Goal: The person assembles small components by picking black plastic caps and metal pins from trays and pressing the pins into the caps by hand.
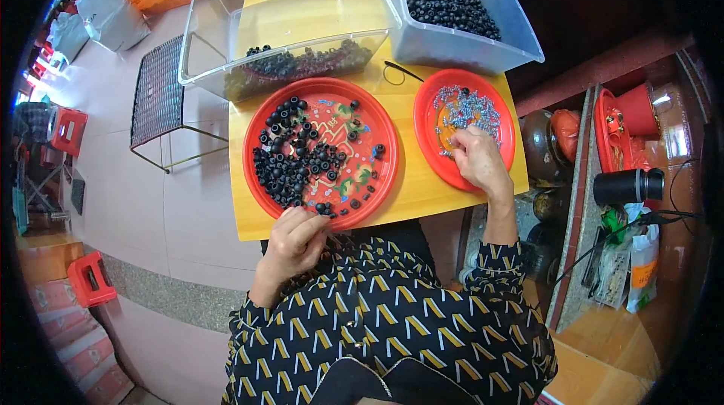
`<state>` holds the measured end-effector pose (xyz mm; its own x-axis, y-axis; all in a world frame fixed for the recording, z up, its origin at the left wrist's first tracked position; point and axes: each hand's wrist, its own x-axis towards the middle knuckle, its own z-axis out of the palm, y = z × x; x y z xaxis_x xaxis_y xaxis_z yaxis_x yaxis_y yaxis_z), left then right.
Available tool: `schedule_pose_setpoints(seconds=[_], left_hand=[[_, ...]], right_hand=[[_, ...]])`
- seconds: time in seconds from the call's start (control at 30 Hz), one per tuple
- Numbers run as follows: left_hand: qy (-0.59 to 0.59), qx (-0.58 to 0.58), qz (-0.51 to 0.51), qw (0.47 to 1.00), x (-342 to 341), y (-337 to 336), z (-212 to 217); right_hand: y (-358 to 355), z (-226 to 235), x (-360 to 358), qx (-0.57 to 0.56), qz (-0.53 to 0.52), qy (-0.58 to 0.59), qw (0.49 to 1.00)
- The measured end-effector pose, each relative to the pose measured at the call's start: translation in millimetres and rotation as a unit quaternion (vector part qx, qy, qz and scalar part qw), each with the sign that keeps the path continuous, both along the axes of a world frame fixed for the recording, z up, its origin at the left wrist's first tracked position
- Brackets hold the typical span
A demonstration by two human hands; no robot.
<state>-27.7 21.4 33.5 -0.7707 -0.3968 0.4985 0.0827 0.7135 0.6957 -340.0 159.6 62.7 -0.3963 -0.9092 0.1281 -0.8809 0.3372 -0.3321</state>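
Observation:
My left hand (296,239) is closed at the near rim of a large red round tray (388,179). Its fingers are bent together, and I cannot make out what they hold. Many small black knob-like parts (290,160) cover mostly the tray's left half, with a few loose ones along its right side. Over a smaller red plate (507,152), my right hand (481,160) is closed with fingertips pinched down at the plate's surface. Small silvery metal pieces (471,108) lie heaped there. Whatever sits between those fingertips is hidden.
Both trays stand on a yellow wooden table (422,205). Behind them are a clear plastic bin (302,43) with black parts and a second translucent bin (467,50) fuller of them. A woven rack (158,92) stands left; a stone ledge (573,216) runs along the right.

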Motion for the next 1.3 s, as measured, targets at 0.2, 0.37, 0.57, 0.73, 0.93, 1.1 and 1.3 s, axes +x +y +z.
schedule_pose_setpoints(seconds=[0.2,0.37,0.57,0.73,0.93,1.1,1.3], left_hand=[[0.010,0.008,0.021,1.000,-0.6,-1.7,-0.1],[0.016,-0.005,0.023,1.000,-3.8,-0.6,-1.4],[-0.002,-0.028,0.045,0.999,-7.7,4.8,1.0],[-0.011,-0.020,0.045,0.999,-8.0,4.5,2.4],[-0.013,-0.014,0.045,0.999,-9.6,4.2,2.4],[-0.013,-0.005,0.047,0.999,-6.0,3.8,1.5],[-0.019,0.043,0.055,0.997,-2.1,3.6,9.0]], right_hand=[[3.1,-11.6,8.9,0.047,-0.004,0.004,0.999],[7.9,-1.1,6.5,-0.068,-0.033,-0.056,0.996],[11.7,21.5,8.7,-0.130,-0.066,-0.135,0.980],[28.9,13.4,-0.6,-0.090,-0.079,-0.115,0.986],[38.9,1.8,-3.3,-0.048,-0.080,-0.087,0.992],[22.2,-4.0,6.5,-0.047,-0.060,-0.109,0.991],[-11.3,-15.3,13.1,-0.060,0.000,0.008,0.998]])
